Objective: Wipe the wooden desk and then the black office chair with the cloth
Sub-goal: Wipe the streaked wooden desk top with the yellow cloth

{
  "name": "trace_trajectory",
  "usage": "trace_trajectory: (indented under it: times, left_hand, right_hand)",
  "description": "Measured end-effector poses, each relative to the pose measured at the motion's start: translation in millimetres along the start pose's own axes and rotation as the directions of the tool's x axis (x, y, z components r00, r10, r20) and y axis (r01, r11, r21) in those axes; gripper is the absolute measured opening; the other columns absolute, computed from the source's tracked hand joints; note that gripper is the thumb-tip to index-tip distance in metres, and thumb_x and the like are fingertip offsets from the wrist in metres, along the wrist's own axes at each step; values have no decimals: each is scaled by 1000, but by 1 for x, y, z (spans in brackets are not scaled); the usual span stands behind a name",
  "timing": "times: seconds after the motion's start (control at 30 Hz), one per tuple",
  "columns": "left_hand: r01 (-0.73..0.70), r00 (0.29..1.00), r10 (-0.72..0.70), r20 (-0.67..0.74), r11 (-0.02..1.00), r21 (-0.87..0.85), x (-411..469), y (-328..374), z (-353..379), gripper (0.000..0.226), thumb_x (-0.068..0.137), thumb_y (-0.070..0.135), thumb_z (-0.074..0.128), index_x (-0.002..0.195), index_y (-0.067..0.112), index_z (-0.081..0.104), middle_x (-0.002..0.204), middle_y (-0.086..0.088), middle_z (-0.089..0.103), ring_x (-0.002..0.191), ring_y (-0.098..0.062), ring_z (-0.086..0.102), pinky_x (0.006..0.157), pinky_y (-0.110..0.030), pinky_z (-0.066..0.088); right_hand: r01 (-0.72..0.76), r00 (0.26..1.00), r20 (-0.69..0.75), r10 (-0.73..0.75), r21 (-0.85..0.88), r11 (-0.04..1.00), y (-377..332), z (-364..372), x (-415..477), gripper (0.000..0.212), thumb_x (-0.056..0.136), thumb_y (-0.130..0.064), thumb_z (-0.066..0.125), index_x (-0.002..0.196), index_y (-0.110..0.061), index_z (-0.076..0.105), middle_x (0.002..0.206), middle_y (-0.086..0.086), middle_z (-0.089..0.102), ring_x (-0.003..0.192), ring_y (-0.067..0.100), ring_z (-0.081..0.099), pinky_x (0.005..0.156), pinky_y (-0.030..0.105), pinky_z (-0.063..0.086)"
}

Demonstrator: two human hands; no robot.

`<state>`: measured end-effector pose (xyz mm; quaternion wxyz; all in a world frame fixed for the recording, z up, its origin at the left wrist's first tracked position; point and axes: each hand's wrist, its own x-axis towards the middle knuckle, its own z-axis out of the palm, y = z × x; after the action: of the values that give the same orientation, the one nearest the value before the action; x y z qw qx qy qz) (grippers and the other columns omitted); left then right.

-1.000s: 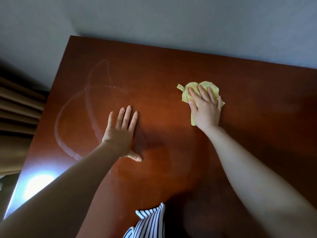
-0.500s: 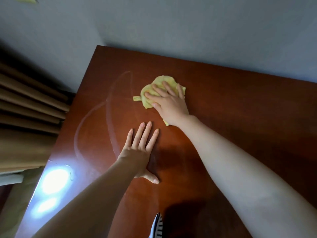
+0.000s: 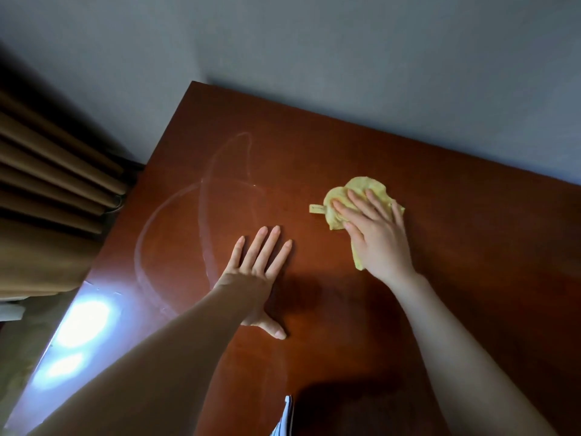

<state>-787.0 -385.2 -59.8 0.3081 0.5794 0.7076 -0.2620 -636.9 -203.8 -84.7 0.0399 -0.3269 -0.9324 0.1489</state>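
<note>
The cloth [image 3: 366,185], yellow and crumpled, lies on the desk [image 3: 471,253] toward its far edge, pinned under the right hand [image 3: 382,243]. That hand's fingers [image 3: 361,204] are straight and slightly spread across the cloth, pressing it flat rather than pinching it. This looks like a grip chosen to put as much fabric as possible on the wood for each stroke. The left hand [image 3: 251,275] lies palm down on bare wood just beside it, fingers [image 3: 267,243] straight and close together, thumb out to the side. It probably props up the person, who leans over the desk to reach the back. Pale curved streaks [image 3: 204,199] mark the wood left of both hands, near the curtain [image 3: 47,190], so that corner seems to need a pass. A bright glare [image 3: 81,319] sits on the near left corner. A striped garment [image 3: 284,416] shows at the bottom edge. The desk stands against a grey wall [image 3: 345,58]. No container is in view, and neither is the chair, so the chair half of the job appears not yet begun.
</note>
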Motion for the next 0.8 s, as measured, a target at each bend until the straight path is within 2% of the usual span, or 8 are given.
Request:
trace_trajectory:
  times: [0.13,0.27,0.4,0.53,0.67,0.8]
  left_hand:
    - [-1,1000,1,-4,1000,-3,-1,-1,0,150,48,92,55,115,19,-58,116,-7,-68,112,-26,-57,104,-51,-26]
    - [-4,1000,3,-12,1000,-12,-1,0,4,150,47,92,54,112,20,-60,117,-8,-68,112,-26,-57,102,-51,-27]
    - [-14,1000,13,-26,999,-33,0,1,5,151,47,92,54,111,20,-62,118,-8,-67,113,-26,-58,101,-51,-28]
    - [-19,999,18,-36,999,-33,0,0,5,151,47,92,54,112,20,-61,119,-7,-67,112,-25,-58,100,-50,-29]
    - [-19,1000,18,-22,999,-38,0,-1,4,150,48,91,55,111,21,-62,117,-6,-68,112,-25,-58,101,-50,-29]
    - [-11,1000,10,-11,999,-33,-2,0,4,150,49,91,56,110,21,-62,116,-6,-68,114,-25,-57,104,-51,-27]
  right_hand:
    - [-133,991,-9,133,-2,991,28,-13,23,42,99,-27,44,139,-36,43,152,-8,32,144,22,18,115,49,7]
    - [-275,960,44,277,-37,961,40,-19,61,43,101,-32,36,144,-39,33,157,-8,21,146,21,9,115,51,3]
    - [-326,937,108,333,-71,943,29,-19,101,45,102,-39,30,146,-43,24,159,-8,12,146,24,2,114,54,-2]
    - [-282,948,132,291,-86,956,-1,-9,127,45,102,-39,29,145,-45,23,159,-8,12,146,26,3,114,55,0]
    - [-109,985,125,122,-105,989,-46,9,127,45,100,-33,35,142,-48,28,157,-12,16,146,23,8,113,51,5]
    - [35,992,121,-26,-77,996,-72,23,102,44,100,-32,38,141,-48,33,156,-14,21,146,19,9,115,48,2]
